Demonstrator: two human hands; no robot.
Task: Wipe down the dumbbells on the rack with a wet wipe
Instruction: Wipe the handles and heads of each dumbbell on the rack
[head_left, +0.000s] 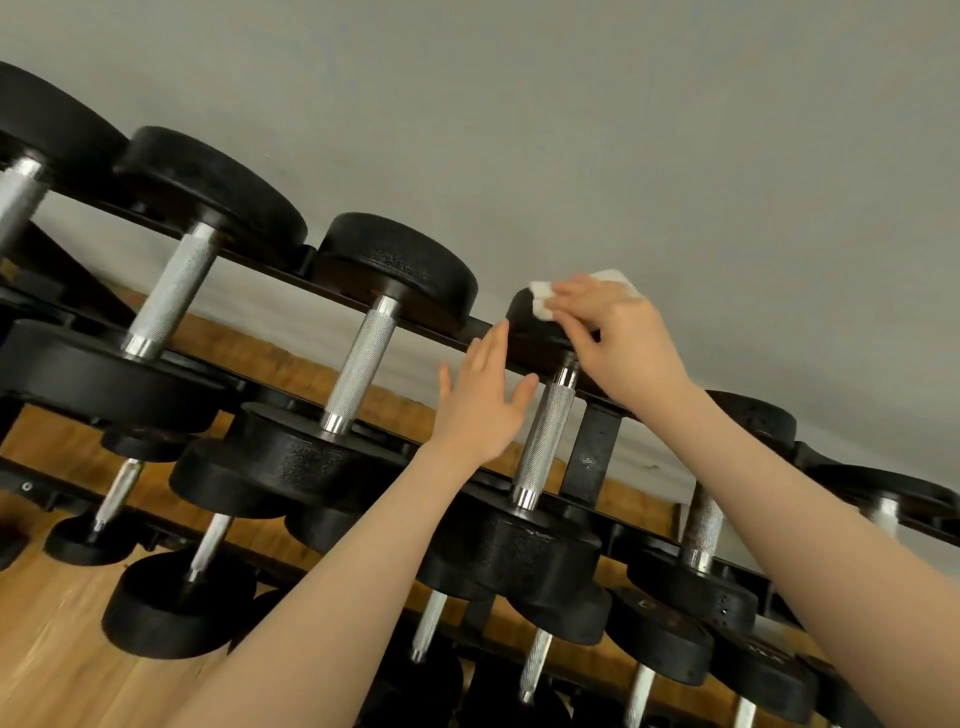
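right hand (618, 332), just right of the frame's centre, has its fingers curled over a crumpled white wet wipe (545, 299) and presses it onto the far black head of a dumbbell (548, 441) on the top row of the rack (589, 457). left hand (480, 405) hangs beside that dumbbell's ridged metal grip with fingers straight and spread, holding nothing; whether it touches the rack rail behind it cannot be told. more dumbbells run up toward the upper left of the frame, among them a larger neighbour (358, 358), and lower rows fill the bottom of the frame above the wooden floor (47, 660). judging from here, the wipe is bunched small, so it could skip parts of the rough head or slip from under the fingers if pushed hard over the edge. a firm sideways push might also rock the dumbbell in its cradle toward the free hand. raised marks show on some heads, but no writing or brand can be read.
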